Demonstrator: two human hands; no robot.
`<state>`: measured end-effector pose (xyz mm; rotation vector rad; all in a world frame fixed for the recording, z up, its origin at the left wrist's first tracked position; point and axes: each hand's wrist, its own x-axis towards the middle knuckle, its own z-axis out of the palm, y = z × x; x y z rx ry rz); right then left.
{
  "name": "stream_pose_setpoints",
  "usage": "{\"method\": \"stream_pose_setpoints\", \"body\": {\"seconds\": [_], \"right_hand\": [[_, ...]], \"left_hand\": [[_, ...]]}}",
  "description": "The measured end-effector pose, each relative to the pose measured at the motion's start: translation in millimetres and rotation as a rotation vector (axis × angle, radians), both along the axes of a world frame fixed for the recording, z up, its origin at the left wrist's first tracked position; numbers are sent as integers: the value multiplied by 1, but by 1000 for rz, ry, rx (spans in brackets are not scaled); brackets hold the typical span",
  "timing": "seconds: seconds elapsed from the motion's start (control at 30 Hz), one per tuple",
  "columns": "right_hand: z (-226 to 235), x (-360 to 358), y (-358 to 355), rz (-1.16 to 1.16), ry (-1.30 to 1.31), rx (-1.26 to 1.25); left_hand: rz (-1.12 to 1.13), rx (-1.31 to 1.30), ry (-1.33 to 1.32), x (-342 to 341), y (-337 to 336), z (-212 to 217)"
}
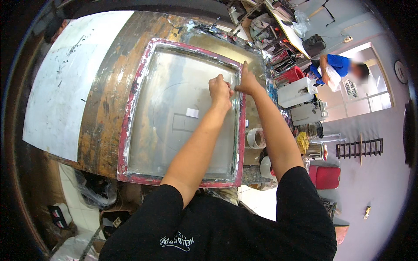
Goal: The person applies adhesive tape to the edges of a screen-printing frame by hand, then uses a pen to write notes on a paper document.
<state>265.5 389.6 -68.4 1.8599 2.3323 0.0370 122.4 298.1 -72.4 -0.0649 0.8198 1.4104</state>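
Observation:
A screen printing frame (123, 143) with red, paint-stained rails lies on the worktable, its pale mesh (174, 69) stretched inside. Faint lines of a circle and a rectangle show on the mesh, with a small white paper piece (192, 113) beside them. Above the mesh near the right rail, my left hand (221, 92) is closed, fingers curled together; what it pinches, if anything, is too small to make out. Over the upper part of that rail, my right hand (248, 81) grips the frame, thumb toward the mesh and one finger pointing up along the outer side.
A white, ink-marked board (82, 74) covers the left of the stained wooden table (111, 95). Along the right stand tubs (256, 138), a tin (317, 151) and white containers (296, 93). Another person in blue (338, 65) stands by the doorway holding something white.

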Motion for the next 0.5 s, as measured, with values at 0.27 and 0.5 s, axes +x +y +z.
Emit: {"method": "stream_pose_setpoints", "body": {"seconds": [0.27, 0.5], "right_hand": [[8, 27, -32, 68, 486, -48], [-2, 8, -35, -234, 594, 108]], "left_hand": [[-119, 269, 589, 14, 2, -23], [-223, 315, 917, 38, -10, -31]]}}
